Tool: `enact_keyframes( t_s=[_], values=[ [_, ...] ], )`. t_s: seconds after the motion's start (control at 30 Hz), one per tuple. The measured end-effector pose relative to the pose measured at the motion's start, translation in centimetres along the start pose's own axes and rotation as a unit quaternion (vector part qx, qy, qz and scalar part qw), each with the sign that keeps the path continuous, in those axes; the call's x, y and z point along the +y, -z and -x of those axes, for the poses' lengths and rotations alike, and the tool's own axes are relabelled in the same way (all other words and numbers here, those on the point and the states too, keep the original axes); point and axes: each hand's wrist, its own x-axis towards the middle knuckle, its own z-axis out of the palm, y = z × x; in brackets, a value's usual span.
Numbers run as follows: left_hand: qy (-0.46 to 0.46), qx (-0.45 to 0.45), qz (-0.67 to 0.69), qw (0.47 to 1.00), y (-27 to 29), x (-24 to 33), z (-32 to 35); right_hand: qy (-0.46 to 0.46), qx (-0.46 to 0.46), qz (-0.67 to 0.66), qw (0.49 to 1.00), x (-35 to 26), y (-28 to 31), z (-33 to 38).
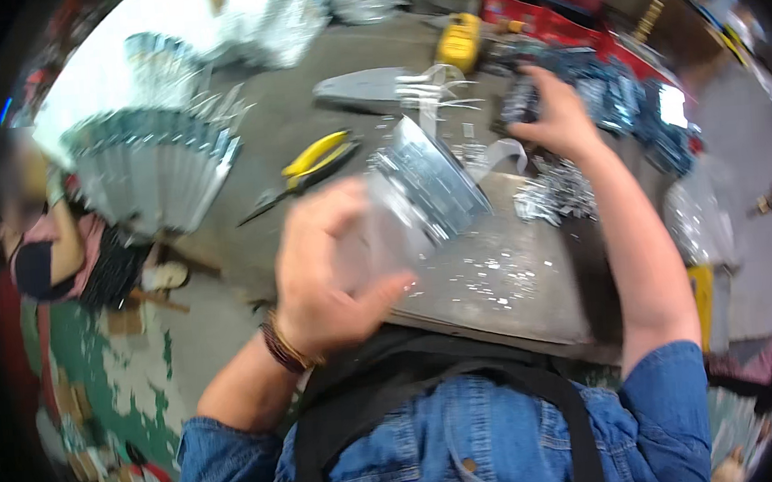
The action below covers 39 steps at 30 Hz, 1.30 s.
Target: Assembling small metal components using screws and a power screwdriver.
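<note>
My left hand (321,268), blurred by motion, has its fingers curled round a flat, shiny grey piece (431,180) with a clear, see-through part near my palm. This piece is tilted above the table's near part. Farther right, my right hand (560,112) reaches to the left end of a heap of dark, glossy pieces (603,87). Its thumb and fingers are spread apart, with dark pieces showing between them. Just below that hand lies a pile of small silvery parts (557,191). Yellow-and-black pliers (318,161) rest on the table left of the grey piece.
Fanned shiny strips (143,159) cover the table's left side. Behind the pliers lies a bundle of grey strips (362,89), with a yellow tool (459,43) beyond. Small bright bits (496,282) are scattered by the near edge. Another person (68,236) sits at far left.
</note>
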Motion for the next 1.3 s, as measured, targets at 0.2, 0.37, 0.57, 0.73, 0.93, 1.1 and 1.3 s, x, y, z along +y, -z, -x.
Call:
enact_keyframes(
  t_s=[0.2, 0.37, 0.57, 0.73, 0.93, 1.1, 1.3],
  values=[
    [0.078, 0.303, -0.210, 0.926, 14.0, -10.6, -0.1, -0.135, -0.017, -0.476, 0.869, -5.8, 6.0, 5.6],
    [0.183, 0.228, -0.293, 0.910, 18.7, -14.8, 2.5, -0.152, -0.039, -0.516, 0.842, -8.0, 8.4, 11.7],
    [0.201, 0.164, -0.352, 0.899, 18.3, -13.6, 1.7, -0.219, -0.005, -0.596, 0.773, -8.9, 8.2, 17.9],
    [0.147, 0.153, -0.371, 0.904, 18.8, -13.9, 1.8, -0.227, 0.030, -0.626, 0.745, -10.0, 6.3, 20.0],
    [0.142, 0.146, -0.351, 0.914, 19.9, -15.1, 2.6, -0.227, 0.001, -0.581, 0.782, -9.2, 5.0, 21.4],
    [0.256, 0.182, -0.278, 0.908, 20.0, -14.3, 2.8, -0.204, -0.004, -0.568, 0.797, -9.4, 5.1, 21.7],
    [-0.048, 0.105, -0.369, 0.922, 6.6, -8.1, -2.6, -0.069, -0.007, -0.332, 0.941, -9.0, 4.9, 20.4]
  ],
)
